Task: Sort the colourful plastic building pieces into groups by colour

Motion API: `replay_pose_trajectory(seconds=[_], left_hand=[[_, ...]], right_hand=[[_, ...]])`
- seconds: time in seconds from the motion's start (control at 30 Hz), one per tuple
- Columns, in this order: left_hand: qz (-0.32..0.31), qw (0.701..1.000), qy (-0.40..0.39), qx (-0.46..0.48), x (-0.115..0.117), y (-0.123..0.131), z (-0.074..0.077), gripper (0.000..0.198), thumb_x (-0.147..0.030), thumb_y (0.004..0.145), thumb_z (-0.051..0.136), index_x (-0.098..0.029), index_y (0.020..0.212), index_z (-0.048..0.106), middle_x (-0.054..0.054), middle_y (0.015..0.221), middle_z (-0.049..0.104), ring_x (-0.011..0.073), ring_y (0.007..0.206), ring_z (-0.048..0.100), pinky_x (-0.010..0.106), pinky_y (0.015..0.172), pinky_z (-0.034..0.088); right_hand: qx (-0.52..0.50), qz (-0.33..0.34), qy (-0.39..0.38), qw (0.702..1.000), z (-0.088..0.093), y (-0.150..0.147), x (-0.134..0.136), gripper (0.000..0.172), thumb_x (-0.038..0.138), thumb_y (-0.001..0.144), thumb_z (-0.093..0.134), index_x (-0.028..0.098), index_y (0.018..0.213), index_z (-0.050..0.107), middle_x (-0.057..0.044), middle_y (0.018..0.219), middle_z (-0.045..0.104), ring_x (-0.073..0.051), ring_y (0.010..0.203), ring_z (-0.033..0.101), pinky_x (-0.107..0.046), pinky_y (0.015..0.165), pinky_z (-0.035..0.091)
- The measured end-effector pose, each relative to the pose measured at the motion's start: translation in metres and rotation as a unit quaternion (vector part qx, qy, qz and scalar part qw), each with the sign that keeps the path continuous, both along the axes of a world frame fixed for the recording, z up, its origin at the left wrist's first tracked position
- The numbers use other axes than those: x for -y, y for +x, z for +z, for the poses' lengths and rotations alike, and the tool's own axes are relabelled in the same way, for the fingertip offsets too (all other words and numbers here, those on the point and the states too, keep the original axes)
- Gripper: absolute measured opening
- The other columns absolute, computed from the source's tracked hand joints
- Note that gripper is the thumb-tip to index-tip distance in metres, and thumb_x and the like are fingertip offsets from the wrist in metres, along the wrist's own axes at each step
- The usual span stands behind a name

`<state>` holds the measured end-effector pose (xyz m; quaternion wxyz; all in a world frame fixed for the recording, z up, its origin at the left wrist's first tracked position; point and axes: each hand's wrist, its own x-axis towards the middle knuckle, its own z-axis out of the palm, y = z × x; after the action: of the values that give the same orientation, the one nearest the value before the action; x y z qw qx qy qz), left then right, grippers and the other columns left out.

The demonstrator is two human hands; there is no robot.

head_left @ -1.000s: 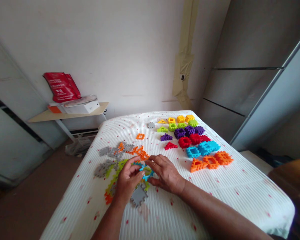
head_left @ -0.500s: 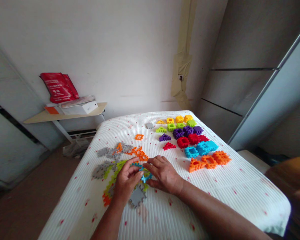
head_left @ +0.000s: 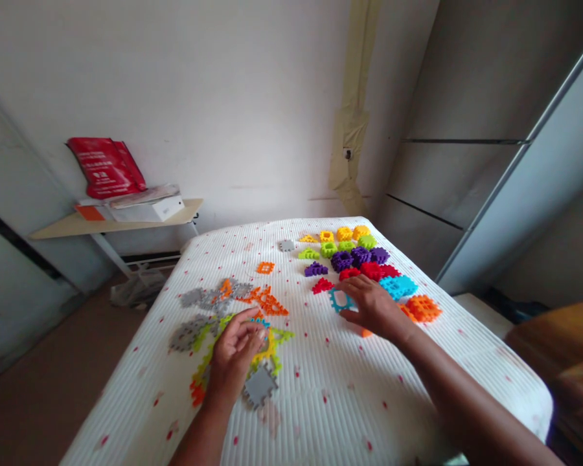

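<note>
My right hand [head_left: 372, 303] reaches over the sorted rows on the right, its thumb and fingers at the edge of a blue toothed frame block [head_left: 340, 299]. My left hand [head_left: 236, 349] hovers over the mixed pile, fingers loosely bent and apart. Just beyond its fingertips a bit of blue toothed block [head_left: 260, 321] shows, mostly hidden; no grip on it is visible. Under and beside that hand lie a yellow frame block [head_left: 271, 346], lime blocks [head_left: 285, 335] and a grey toothed square [head_left: 261, 386]. My right hand covers part of the blue, red and orange rows.
Sorted blocks stand in rows by colour: yellow [head_left: 344, 233], lime [head_left: 328, 250], purple [head_left: 341, 261], red [head_left: 323, 285], blue [head_left: 399, 286], orange [head_left: 423, 309]. Loose orange pieces [head_left: 267, 300] and grey pieces [head_left: 194, 331] lie left on the quilted cover [head_left: 330, 401].
My right hand has moved from the pile beside my left hand to the sorted rows on the right, with a blue block at its fingers. My left hand stays over the pile.
</note>
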<state>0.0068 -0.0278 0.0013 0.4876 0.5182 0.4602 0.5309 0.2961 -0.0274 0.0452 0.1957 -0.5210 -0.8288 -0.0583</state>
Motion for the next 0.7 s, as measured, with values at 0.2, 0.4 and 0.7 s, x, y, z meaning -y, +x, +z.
replay_pose_trajectory(seconds=[0.2,0.4,0.7], left_hand=[[0.017,1.000,0.011,0.013,0.001,0.002,0.002,0.045,-0.037,0.068,0.067,-0.016,0.107,0.055,-0.001,0.072,0.062,0.0117,0.063,0.059,0.021,0.061,0.048],[0.007,1.000,0.001,0.006,-0.001,0.000,0.001,0.044,-0.037,0.069,0.066,-0.016,0.106,0.055,-0.002,0.072,0.062,0.0111,0.062,0.058,0.021,0.061,0.048],[0.001,1.000,0.010,0.006,-0.003,-0.002,-0.006,0.045,-0.036,0.070,0.066,-0.016,0.108,0.054,0.000,0.075,0.062,0.0123,0.065,0.058,0.022,0.062,0.048]], right_hand=[[0.045,-0.044,-0.060,0.996,0.009,0.049,-0.012,0.036,0.020,0.072,0.063,0.017,0.109,0.062,-0.010,0.101,0.065,-0.024,0.099,0.055,-0.035,0.086,0.042],[0.090,-0.064,-0.130,0.985,0.012,0.052,-0.017,0.038,0.021,0.071,0.062,0.019,0.109,0.062,-0.008,0.105,0.065,-0.024,0.100,0.055,-0.034,0.086,0.041],[0.085,-0.096,-0.149,0.981,0.013,0.053,-0.014,0.034,0.022,0.070,0.061,0.020,0.103,0.065,-0.007,0.100,0.067,-0.023,0.097,0.055,-0.030,0.078,0.042]])
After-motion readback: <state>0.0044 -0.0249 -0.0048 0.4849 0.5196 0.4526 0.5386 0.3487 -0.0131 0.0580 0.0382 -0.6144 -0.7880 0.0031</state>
